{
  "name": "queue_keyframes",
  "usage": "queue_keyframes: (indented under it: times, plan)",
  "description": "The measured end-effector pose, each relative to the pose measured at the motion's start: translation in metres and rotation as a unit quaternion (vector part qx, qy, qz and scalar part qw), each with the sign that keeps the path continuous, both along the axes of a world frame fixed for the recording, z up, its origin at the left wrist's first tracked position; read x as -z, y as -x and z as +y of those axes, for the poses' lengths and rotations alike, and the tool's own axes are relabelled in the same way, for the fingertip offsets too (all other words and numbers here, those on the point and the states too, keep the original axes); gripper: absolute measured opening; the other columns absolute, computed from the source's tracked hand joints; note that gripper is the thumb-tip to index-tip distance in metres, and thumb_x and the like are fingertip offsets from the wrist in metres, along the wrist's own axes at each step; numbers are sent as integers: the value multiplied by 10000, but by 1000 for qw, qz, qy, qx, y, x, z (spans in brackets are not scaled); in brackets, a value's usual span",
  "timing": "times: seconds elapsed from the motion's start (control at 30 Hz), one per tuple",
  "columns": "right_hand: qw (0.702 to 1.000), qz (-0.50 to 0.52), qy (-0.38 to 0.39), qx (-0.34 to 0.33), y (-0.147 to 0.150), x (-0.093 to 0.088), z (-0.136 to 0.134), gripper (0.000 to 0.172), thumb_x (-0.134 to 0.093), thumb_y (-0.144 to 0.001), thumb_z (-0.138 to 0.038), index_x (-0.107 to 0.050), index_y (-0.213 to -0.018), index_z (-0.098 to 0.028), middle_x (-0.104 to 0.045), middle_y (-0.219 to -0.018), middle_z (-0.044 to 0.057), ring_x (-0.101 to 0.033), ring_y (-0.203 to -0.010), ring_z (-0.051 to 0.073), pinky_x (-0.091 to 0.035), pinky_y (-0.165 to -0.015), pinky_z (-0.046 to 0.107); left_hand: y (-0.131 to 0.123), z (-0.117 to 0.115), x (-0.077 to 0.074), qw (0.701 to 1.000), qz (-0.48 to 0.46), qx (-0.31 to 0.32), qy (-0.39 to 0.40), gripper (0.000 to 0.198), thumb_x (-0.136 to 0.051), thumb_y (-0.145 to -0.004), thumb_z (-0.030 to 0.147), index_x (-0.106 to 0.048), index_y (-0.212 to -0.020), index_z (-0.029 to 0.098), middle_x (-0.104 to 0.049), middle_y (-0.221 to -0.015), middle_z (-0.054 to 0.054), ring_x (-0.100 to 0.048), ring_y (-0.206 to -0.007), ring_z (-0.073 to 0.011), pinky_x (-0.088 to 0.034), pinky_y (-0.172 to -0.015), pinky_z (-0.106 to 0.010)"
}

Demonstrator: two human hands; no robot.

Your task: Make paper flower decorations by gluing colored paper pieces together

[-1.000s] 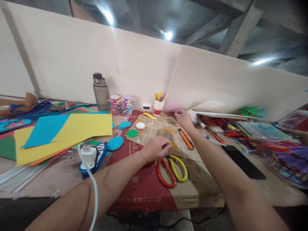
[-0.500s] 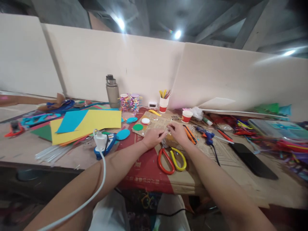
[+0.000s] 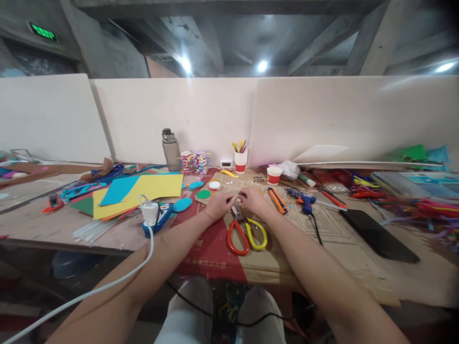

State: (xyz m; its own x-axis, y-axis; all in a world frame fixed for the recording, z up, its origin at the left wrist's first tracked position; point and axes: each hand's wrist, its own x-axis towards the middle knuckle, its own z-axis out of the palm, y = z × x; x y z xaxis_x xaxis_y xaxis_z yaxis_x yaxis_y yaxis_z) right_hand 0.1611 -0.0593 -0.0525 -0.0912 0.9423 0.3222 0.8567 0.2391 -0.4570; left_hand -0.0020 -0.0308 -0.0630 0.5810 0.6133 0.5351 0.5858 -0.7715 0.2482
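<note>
Close together over the cardboard sheet (image 3: 229, 181), my left hand (image 3: 219, 205) and my right hand (image 3: 252, 199) face each other with fingers pinched. Whatever they hold, if anything, is too small to make out. Just below them lies a pair of scissors (image 3: 238, 246) with one red and one yellow handle, its blades partly under my fingers. A green paper disc (image 3: 203, 194) and a white round lid (image 3: 214, 185) lie beyond my left hand. To the right of my right hand rests an orange utility knife (image 3: 278, 200).
A blue glue gun (image 3: 306, 203) and a black phone (image 3: 378, 236) lie at right. Coloured paper sheets (image 3: 150, 188) and a white plug with cable (image 3: 150, 210) are at left. Behind stand a bottle (image 3: 171, 152), a pencil cup (image 3: 241, 162) and a red-white paper cup (image 3: 274, 176).
The view has tilted up and levelled, so the wall and table sit differently. My hands stay pinched together and appear slightly closer to each other, above the scissors.
</note>
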Motion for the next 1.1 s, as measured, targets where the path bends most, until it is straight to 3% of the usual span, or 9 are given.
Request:
queue_keyframes:
  times: [0.13, 0.27, 0.37, 0.5, 0.63, 0.77, 0.83, 0.93, 1.1]
  plan:
    - [999, -16, 34, -10, 3, 0, 2, 192, -526, -853, -213, -713, -853, -171, -723, -884, 88, -614, -783, 172, -398, -672, 242, 11, 6, -5, 999, -2, -33, -5, 403, -408, -897, 372, -529, -568, 174, -527, -565, -21, -427, -580, -123, -293, -572, -260]
    - [997, -24, 70, -23, 8, -2, -1, 171, -541, -835, -212, -708, -812, -182, -718, -804, 68, -604, -710, 163, -381, -616, 237, 27, 19, -13, 994, -63, -93, 10, 414, -378, -899, 384, -474, -555, 175, -519, -568, -15, -427, -574, -117, -292, -573, -262]
    - [995, -23, 88, -29, 10, -4, -5, 162, -550, -829, -222, -701, -786, -180, -710, -754, 59, -595, -672, 154, -372, -595, 234, 35, 31, -17, 982, -121, -143, 25, 318, -410, -878, 358, -497, -631, 178, -544, -622, -12, -450, -608, -124, -333, -604, -259]
    - [995, -16, 91, -31, 8, -6, -9, 163, -544, -836, -202, -705, -824, -179, -718, -798, 56, -613, -727, 149, -387, -634, 222, 41, 48, -17, 977, -155, -143, 38, 143, -459, -838, 258, -565, -823, 163, -613, -798, -44, -529, -728, -145, -412, -692, -258]
    - [996, -14, 87, -31, 4, -3, -10, 145, -561, -832, -203, -702, -821, -171, -719, -826, 62, -615, -742, 156, -390, -634, 223, 41, 62, -17, 974, -91, -205, 37, 287, -538, -804, 225, -568, -1064, 109, -642, -1023, -129, -572, -961, -211, -425, -868, -314]
    - [996, -13, 80, -26, 4, 0, -7, 114, -583, -818, -195, -694, -806, -169, -714, -813, 62, -609, -722, 158, -386, -627, 228, 36, 67, -13, 961, 29, -268, 67, 523, -599, -804, 355, -482, -1243, 95, -565, -1259, -205, -493, -1188, -313, -364, -962, -390]
    - [997, -12, 75, -25, 6, 2, -5, 110, -586, -820, -199, -689, -801, -166, -709, -802, 66, -606, -722, 162, -383, -629, 234, 34, 69, -9, 956, 67, -272, 86, 574, -603, -799, 430, -472, -1256, 109, -569, -1258, -201, -481, -1203, -328, -367, -947, -390]
    - [997, -3, 71, -23, 6, 6, -2, 96, -589, -819, -199, -676, -801, -161, -699, -785, 67, -600, -715, 164, -384, -624, 239, 36, 72, -4, 960, 79, -250, 93, 497, -580, -816, 461, -532, -1189, 137, -619, -1183, -163, -517, -1148, -307, -388, -912, -372]
    - [998, 35, 46, -2, 4, 9, 1, 147, -531, -852, -195, -656, -918, -156, -693, -847, 64, -606, -761, 157, -422, -678, 246, 35, 72, -8, 986, -5, -161, 32, 535, -684, -736, 377, -540, -1187, 129, -601, -1173, -143, -519, -1114, -273, -401, -941, -360]
